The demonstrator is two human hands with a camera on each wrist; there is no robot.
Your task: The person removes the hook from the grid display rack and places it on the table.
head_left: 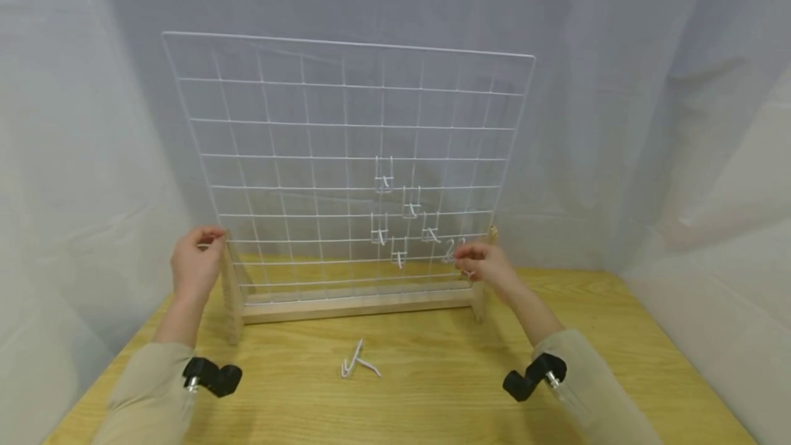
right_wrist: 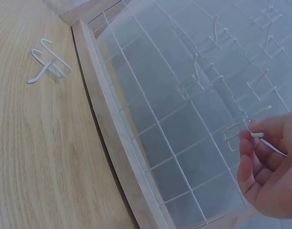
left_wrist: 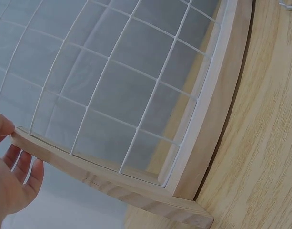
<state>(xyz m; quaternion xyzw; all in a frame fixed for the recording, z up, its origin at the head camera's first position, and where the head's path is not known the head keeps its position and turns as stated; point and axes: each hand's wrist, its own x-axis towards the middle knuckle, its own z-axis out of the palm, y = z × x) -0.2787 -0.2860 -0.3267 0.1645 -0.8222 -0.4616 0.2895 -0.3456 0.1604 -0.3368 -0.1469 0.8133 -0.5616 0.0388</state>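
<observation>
A white wire grid panel [head_left: 364,125] stands in a pale wooden stand [head_left: 358,306]. At its left side my left hand [head_left: 198,265] grips the top end of the wooden upright [left_wrist: 88,177], thumb on one side and fingers on the other. Low on the right of the grid, my right hand [head_left: 491,268] pinches a white wire hook [right_wrist: 256,135] between thumb and fingertips. The hook's wire loops [head_left: 450,251] are at the mesh; whether they are caught on it, I cannot tell. Several similar hooks, one being the topmost hook [head_left: 384,184], hang on the grid left of that hand.
A loose white hook [head_left: 357,361] lies on the yellow wooden table [head_left: 296,400] before the stand. Pale sheeting [head_left: 618,156] hangs behind and at both sides. The right upright [head_left: 492,233] rises just behind my right hand.
</observation>
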